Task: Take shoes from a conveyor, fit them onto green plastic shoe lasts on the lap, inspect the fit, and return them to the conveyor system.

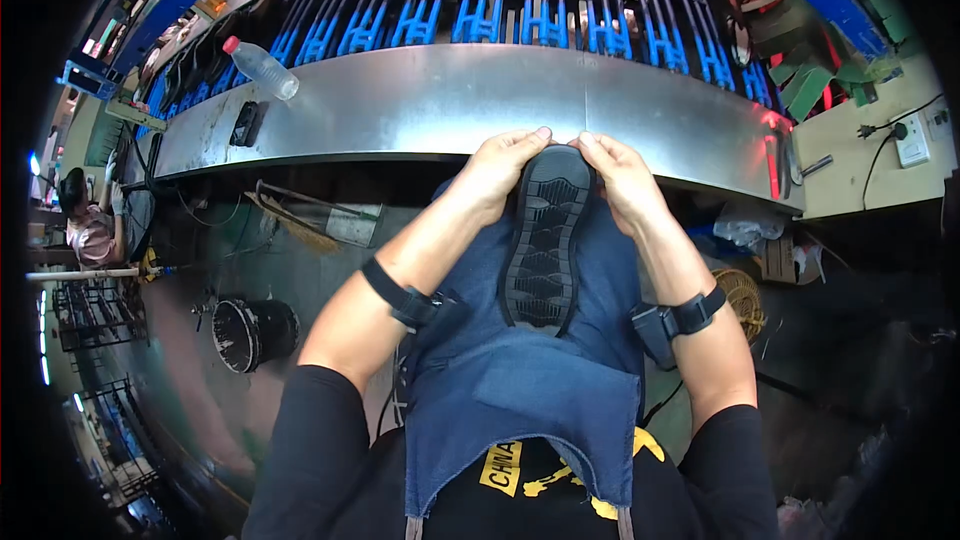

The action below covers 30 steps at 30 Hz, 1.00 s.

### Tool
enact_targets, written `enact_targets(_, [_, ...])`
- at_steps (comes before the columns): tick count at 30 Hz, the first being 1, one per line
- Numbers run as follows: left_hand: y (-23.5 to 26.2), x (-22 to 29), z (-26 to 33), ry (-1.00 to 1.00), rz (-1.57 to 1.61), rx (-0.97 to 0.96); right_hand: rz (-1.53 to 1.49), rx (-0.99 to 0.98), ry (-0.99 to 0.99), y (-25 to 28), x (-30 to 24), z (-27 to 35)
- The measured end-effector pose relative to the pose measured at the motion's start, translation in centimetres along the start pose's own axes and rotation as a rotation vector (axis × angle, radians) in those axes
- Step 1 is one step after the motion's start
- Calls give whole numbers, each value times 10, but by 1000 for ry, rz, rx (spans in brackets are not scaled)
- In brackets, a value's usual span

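Note:
A black shoe sole (548,238) lies lengthwise over my lap, on my blue apron (470,330), with its grooved tread facing up. At the sole's far end, my left hand (500,170) grips the left edge, thumb on top. Opposite it, my right hand (622,180) pinches the right edge in the same way. The fingers beneath the sole are hidden. Both hands are just short of the metal bench's front edge.
A steel bench (400,110) spans the front, with a row of blue racks (480,15) behind it. On it lie a plastic bottle (262,68) and a small black object (244,124). A bucket (255,333) and broom (295,225) are on the floor; another person (95,225) is far left.

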<state>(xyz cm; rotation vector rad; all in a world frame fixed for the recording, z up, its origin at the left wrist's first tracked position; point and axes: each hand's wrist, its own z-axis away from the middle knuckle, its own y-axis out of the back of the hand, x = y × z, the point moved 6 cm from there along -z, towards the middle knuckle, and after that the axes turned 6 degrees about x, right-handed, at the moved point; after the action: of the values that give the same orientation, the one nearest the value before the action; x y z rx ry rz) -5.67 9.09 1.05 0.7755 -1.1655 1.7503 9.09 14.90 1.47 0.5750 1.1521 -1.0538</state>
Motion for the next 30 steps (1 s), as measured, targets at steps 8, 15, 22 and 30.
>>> enact_targets(8, [-61,-23,198,-681,-863,-866,958,-863,815,-58,-11,204])
enact_targets(15, [-39,3,115,-846,-921,-555,762,-622,799,-23,-25,111])
enact_targets(22, [-13,28,43,-325,-405,-196,470,-308,389,0,-42,42])
enact_targets(30, [-3,18,6,-140,-552,-146,586,-205,302,4,-20,8])
